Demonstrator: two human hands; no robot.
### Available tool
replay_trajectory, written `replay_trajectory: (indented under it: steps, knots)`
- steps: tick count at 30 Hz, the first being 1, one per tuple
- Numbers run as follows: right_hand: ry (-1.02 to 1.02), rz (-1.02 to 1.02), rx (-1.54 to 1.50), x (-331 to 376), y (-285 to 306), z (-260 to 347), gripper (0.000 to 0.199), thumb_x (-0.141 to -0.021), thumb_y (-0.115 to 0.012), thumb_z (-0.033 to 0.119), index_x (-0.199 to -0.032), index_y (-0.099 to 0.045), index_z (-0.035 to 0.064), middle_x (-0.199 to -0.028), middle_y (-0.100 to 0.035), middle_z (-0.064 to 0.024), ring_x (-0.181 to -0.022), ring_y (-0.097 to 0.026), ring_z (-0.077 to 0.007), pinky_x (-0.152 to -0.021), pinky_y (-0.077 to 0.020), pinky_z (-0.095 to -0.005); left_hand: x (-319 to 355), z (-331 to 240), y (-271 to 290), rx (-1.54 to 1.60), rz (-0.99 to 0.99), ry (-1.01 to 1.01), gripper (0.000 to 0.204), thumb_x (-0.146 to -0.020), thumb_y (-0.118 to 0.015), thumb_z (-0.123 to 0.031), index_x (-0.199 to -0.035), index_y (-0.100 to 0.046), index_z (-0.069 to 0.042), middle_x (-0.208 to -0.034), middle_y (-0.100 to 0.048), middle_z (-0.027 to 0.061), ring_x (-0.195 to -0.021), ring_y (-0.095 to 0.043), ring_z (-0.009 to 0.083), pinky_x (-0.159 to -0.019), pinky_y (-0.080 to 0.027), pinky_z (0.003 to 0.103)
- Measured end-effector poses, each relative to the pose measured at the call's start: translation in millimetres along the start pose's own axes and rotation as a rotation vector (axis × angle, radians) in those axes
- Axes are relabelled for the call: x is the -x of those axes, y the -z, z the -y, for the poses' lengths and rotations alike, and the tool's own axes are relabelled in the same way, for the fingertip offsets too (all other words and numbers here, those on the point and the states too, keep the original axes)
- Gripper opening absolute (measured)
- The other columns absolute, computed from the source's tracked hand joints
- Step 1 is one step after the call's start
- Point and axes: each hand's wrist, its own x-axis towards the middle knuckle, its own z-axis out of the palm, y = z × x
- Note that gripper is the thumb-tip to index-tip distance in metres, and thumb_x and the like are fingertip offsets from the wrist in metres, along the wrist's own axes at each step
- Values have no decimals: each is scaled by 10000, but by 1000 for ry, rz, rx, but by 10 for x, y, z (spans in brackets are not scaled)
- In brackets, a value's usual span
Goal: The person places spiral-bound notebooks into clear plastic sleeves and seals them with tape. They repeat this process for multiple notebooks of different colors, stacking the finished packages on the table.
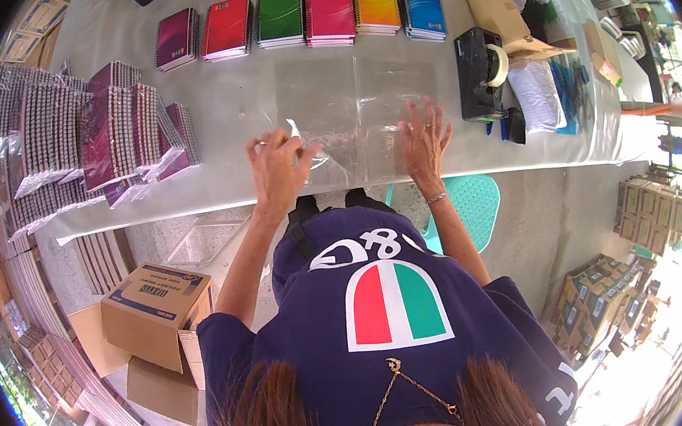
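Note:
Clear plastic film, perhaps bags, lies flat on the covered table before me, with a line down its middle. At its left edge my left hand is curled, its fingers bent around a crumpled, shiny bit of the film. Exactly what lies between thumb and fingertips is partly hidden. My right hand rests palm down on the film's right side, fingers spread and holding nothing. Beyond the film, spiral notebooks stand in a row of short stacks: purple, red, green, pink, yellow and blue.
Piles of plastic-wrapped purple notebooks fill the table's left. A black tape dispenser, an open carton and a white packet stand right. Below are a cardboard box and a green stool.

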Motion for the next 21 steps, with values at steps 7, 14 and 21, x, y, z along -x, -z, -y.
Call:
replay_trajectory:
  steps: [7, 14, 21]
  knots:
    - [-57, -4, -3, -159, -60, -85, 611, -976, -450, 491, -1523, -289, 272, -1596, -201, -94, -1466, -137, -382, -1141, -80, -630, -11, 154, -269, -208, 85, 10, 827, -746, -782, -369, -1452, -363, -267, -1511, -271, 127, -1449, -175, 404, -1099, -114, 712]
    - [-79, 1, -7, -263, -55, -123, 639, -972, -427, 536, -1528, -276, 259, -1599, -202, -84, -1466, -139, -381, -1157, -86, -597, 81, 220, -130, -189, 77, 160, 804, -747, -787, -354, -1435, -382, -258, -1507, -274, 142, -1442, -164, 436, -1071, -124, 748]
    - [-58, -11, -7, -272, -60, -204, 660, -970, -436, 526, -1533, -268, 223, -1596, -212, -79, -1467, -142, -366, -1163, -95, -570, 58, 372, -249, 41, -189, 305, 710, -862, -660, -434, -1469, -350, -236, -1506, -318, 116, -1457, -194, 338, -1101, -127, 706]
